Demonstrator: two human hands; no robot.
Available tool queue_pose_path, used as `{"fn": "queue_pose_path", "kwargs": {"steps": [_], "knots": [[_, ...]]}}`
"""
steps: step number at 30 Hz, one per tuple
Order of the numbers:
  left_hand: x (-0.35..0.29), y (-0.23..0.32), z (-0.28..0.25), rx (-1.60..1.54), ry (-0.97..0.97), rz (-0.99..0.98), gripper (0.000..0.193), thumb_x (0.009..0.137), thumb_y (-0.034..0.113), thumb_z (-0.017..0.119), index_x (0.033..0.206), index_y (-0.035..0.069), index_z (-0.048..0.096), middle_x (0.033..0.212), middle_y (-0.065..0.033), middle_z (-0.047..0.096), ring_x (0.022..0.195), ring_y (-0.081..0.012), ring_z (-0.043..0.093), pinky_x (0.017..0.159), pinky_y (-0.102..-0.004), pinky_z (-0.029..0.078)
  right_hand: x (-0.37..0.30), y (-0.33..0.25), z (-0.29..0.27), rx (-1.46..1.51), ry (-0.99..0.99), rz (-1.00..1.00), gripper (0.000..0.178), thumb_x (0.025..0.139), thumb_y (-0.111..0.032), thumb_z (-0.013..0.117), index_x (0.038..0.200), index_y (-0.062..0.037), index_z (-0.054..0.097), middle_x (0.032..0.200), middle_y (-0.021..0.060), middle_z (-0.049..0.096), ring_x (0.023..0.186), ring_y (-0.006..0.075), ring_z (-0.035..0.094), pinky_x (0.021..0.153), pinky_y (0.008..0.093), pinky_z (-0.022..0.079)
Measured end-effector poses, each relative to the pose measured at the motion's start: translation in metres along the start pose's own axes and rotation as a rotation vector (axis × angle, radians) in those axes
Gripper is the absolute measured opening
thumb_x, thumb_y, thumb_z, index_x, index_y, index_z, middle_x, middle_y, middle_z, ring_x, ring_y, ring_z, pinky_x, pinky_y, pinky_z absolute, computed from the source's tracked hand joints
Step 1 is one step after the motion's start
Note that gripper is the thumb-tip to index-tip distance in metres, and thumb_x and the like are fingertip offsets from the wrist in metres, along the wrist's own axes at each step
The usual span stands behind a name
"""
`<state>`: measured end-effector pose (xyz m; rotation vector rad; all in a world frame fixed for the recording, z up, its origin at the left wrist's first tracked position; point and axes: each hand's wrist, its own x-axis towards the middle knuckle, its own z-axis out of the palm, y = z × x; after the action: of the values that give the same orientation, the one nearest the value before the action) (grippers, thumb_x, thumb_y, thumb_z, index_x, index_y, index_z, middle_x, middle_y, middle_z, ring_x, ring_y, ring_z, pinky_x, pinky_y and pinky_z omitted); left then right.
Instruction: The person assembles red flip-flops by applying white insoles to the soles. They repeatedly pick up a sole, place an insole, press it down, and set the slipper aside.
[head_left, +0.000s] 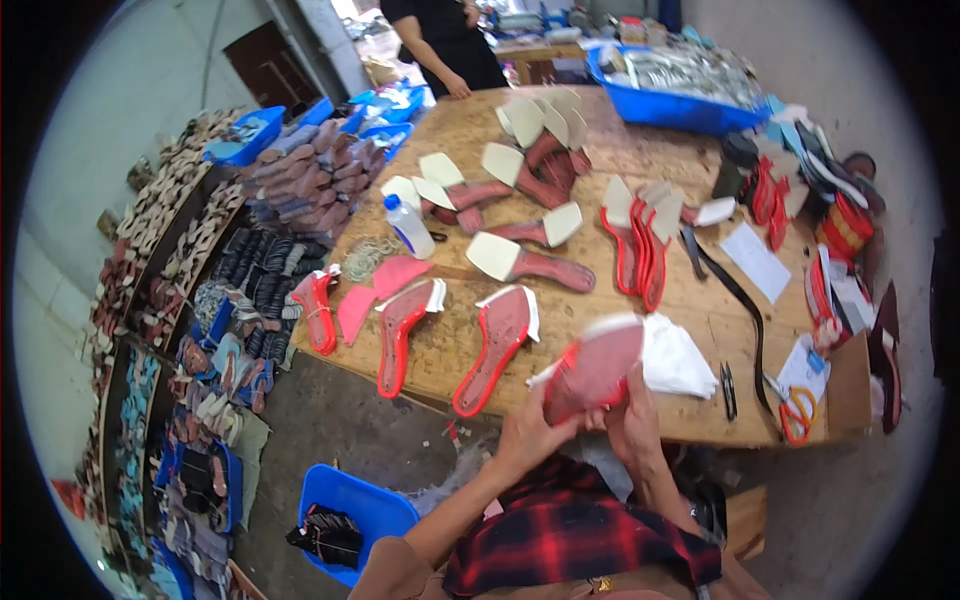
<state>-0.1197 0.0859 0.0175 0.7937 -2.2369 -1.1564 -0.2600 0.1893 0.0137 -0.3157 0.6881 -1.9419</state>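
Between my two hands, above the table's near edge, is a red shoe insole (602, 370) with a white edge, smeared by motion. My left hand (532, 428) grips its left side and my right hand (634, 422) its right side; the fingers underneath are partly hidden. To the left lie two more red-edged insoles, one shorter (505, 340) and one farther left (398, 335), both with white strips at the broad end. White cloth or paper sheets (678, 357) lie just right of the held insole.
On the wooden table (450, 125) are cream-tipped insoles (530, 265), a bundle of red-edged insoles (640, 245), a bottle (408, 228), black snips (729, 390), orange-handled scissors (798, 412) and a black strap (745, 300). A blue bin (355, 490) stands below left. Someone (440, 45) stands across the table.
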Motion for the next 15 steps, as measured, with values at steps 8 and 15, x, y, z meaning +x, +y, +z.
{"fn": "queue_pose_path", "kwargs": {"steps": [8,15], "knots": [[0.026,-0.004,-0.03,-1.763,-0.522,-0.338,0.059,0.098,0.041,0.05,0.133,-0.005,0.042,0.072,0.0,0.04,0.051,-0.0051,0.035,0.045,-0.0194,0.034,-0.001,-0.02,-0.001,-0.298,0.106,-0.083,0.039,0.104,-0.036,0.043,0.108,-0.0004,0.059,0.083,0.0054,0.06,0.065,0.0121,0.057,0.06,0.0259,0.048],[0.02,-0.015,-0.026,-2.129,-0.588,-0.44,0.064,0.098,0.045,0.05,0.134,-0.007,0.04,0.073,-0.0021,0.04,0.054,-0.0075,0.038,0.048,-0.0214,0.038,-0.006,0.002,-0.013,-0.238,0.204,0.025,0.026,0.101,-0.027,0.051,0.097,-0.0036,0.061,0.074,0.0019,0.06,0.057,0.0087,0.055,0.052,0.0224,0.045]]}}
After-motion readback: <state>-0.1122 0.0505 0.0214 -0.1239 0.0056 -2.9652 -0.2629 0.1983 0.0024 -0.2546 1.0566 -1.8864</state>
